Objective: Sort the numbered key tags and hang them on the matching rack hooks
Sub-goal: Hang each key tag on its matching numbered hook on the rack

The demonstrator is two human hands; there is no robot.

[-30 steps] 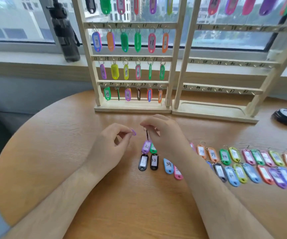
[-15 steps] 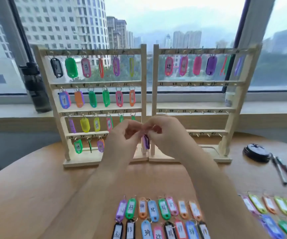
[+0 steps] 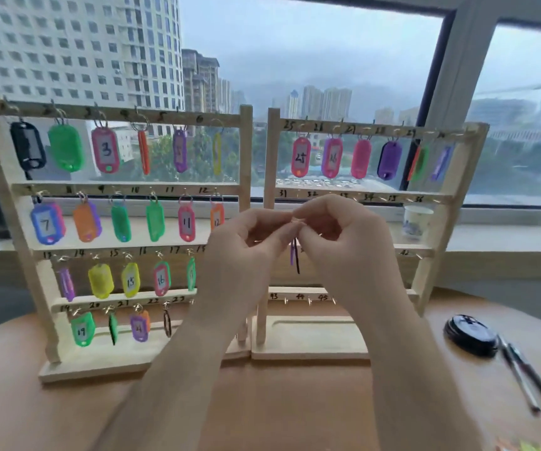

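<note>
The purple key tag (image 3: 293,255) hung edge-on from its ring between both hands, its number turned away from us, with a thin dark strip just beside it that we could not identify. A second before, it had been lifted from the rows of tags low over the table; now it had come up in front of the right-hand rack (image 3: 438,222), level with the bare hooks of the rail marked 31 to 36 (image 3: 425,199). We judged that sorting was over for this tag and hanging was about to begin. The left hand (image 3: 246,245) and the right hand (image 3: 347,242) met knuckle to knuckle. Their thumbs and forefingers were closed to a tight pinch on the ring at the top of the tag, fingertips (image 3: 287,234) touching, while the other fingers were curled loosely. Whether the ring had reached a hook we could not tell. The top row above already carried tags, and the left-hand rack (image 3: 246,151) looked full. On the wooden table (image 3: 262,402), a black round lid (image 3: 471,335) and two pens (image 3: 523,379) lay to the right.
</note>
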